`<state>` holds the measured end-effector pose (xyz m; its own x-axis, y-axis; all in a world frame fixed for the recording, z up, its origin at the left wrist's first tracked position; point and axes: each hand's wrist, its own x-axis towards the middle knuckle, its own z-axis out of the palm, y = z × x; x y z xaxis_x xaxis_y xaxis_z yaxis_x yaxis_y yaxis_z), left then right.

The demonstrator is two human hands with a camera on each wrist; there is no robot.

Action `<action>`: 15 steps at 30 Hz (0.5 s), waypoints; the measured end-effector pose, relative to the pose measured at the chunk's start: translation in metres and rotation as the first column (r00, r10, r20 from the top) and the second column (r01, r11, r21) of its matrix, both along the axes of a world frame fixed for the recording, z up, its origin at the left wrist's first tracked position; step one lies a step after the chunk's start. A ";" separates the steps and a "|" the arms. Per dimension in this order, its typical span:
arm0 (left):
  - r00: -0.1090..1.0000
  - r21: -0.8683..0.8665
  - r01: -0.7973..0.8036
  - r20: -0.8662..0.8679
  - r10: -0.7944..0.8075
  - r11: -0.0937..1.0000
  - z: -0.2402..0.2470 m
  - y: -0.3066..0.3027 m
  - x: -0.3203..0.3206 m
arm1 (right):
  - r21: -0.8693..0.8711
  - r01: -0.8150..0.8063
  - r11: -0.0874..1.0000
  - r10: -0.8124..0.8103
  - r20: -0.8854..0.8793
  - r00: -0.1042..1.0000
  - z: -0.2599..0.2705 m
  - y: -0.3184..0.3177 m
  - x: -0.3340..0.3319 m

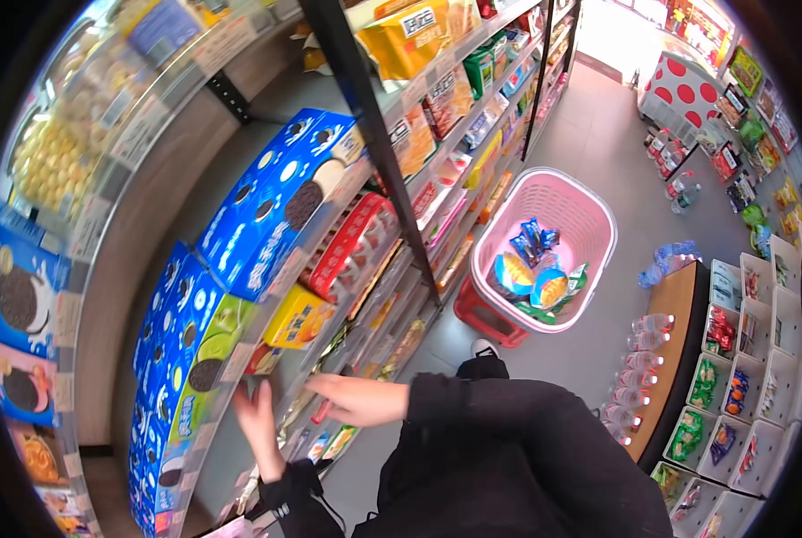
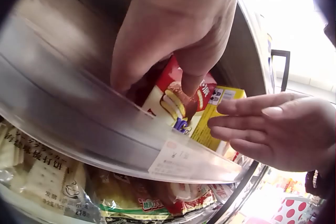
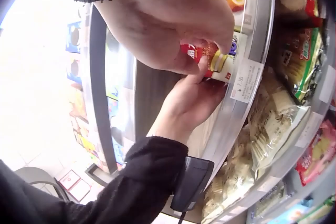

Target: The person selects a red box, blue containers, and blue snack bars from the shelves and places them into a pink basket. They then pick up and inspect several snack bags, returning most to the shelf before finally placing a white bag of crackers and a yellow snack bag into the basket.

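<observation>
Shelf with red box, front outward

In L-wrist view, red box at centre is pt. covered by the left hand, itself cut off at top edge; box's lower end is obscured by the clear shelf strip. Yellow box is pt. hidden by the right hand. In R-wrist view, most of the red box is blocked by both hands. In head view, price tags, upper L, can't be read; doorway, upper R, is washed out.
</observation>
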<state>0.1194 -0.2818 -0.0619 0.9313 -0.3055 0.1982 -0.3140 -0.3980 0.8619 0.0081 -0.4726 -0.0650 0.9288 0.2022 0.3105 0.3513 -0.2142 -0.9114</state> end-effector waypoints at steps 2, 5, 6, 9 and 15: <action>0.979 -0.094 -0.184 0.067 0.190 0.978 -0.006 0.005 -0.030 | 0.085 -0.139 0.987 0.151 -0.162 0.975 0.008 -0.046 -0.022; 0.972 -0.088 -0.227 0.047 0.231 0.970 0.017 -0.020 -0.075 | 0.075 -0.041 0.996 0.066 -0.355 0.933 0.007 -0.119 -0.056; 0.971 -0.087 -0.232 0.039 0.236 0.969 0.020 -0.031 -0.082 | 0.017 0.027 0.999 -0.018 -0.394 0.919 0.007 -0.146 -0.063; 0.993 -0.099 -0.015 -0.121 0.003 0.995 0.016 -0.072 -0.096 | -0.123 0.336 0.934 -0.354 -0.466 0.811 -0.007 -0.222 -0.082; 0.915 0.092 0.328 -0.277 -0.293 0.940 -0.009 -0.181 -0.097 | -0.499 0.580 0.645 -0.763 -0.364 0.535 -0.123 -0.363 -0.107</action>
<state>0.0221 -0.4628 -0.0707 0.7982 -0.5946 -0.0964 -0.2169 -0.4331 0.8749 -0.0986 -0.8355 -0.1880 0.8049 -0.5605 -0.1946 -0.4966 -0.4569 -0.7380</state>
